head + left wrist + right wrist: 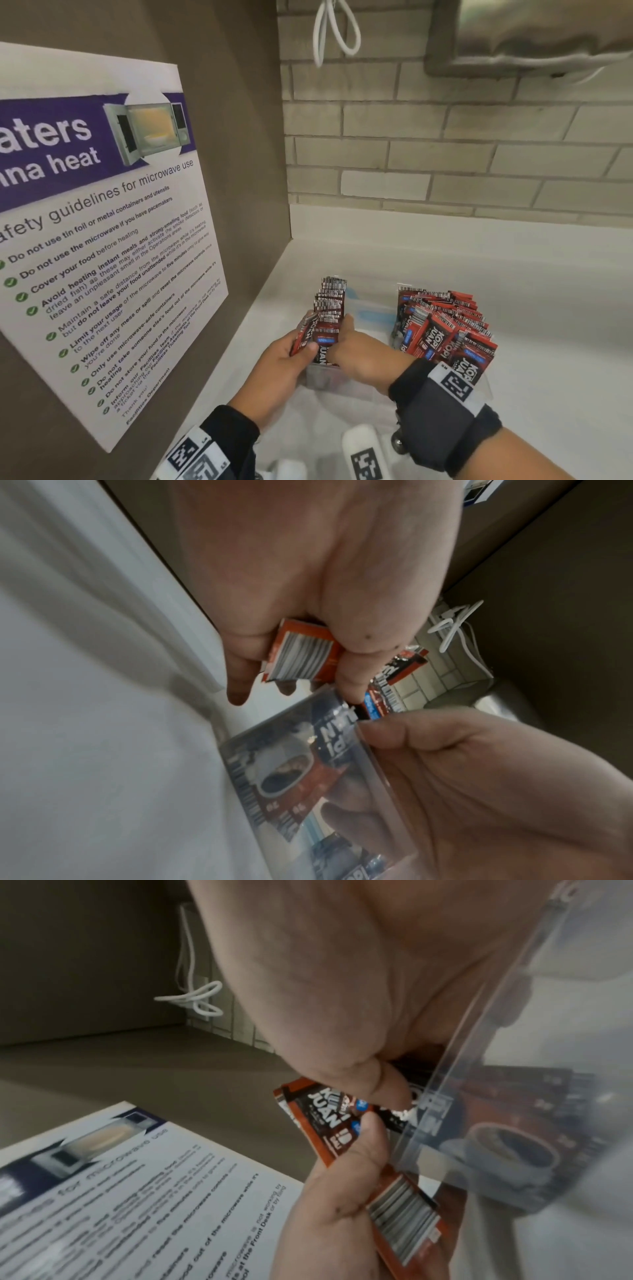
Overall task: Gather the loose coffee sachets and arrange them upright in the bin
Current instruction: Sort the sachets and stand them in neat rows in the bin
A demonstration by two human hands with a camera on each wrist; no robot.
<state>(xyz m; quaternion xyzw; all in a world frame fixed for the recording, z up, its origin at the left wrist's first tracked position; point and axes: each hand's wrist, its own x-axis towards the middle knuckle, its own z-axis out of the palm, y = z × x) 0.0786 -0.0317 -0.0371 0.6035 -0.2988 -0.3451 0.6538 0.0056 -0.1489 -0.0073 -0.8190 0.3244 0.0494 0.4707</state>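
A clear plastic bin (346, 382) stands on the white counter (555, 318). Inside it, a left row of red-and-black coffee sachets (329, 305) stands upright, and a fuller right bunch (445, 329) leans fanned out. My left hand (305, 346) grips a small stack of sachets (298, 653) just outside the bin's near-left corner. My right hand (344, 325) reaches over the rim there. Its thumb (380, 1088) presses on the front sachet of the left row, and curled fingers show through the bin wall (274, 750) behind it. The fingertips are hidden.
On the brown side wall, close to my left, hangs a microwave safety poster (102, 240). A pale brick wall (445, 154) backs the counter. A looped white cable (337, 31) hangs above, and a steel fixture (534, 34) is at top right. Bare counter lies right of the bin.
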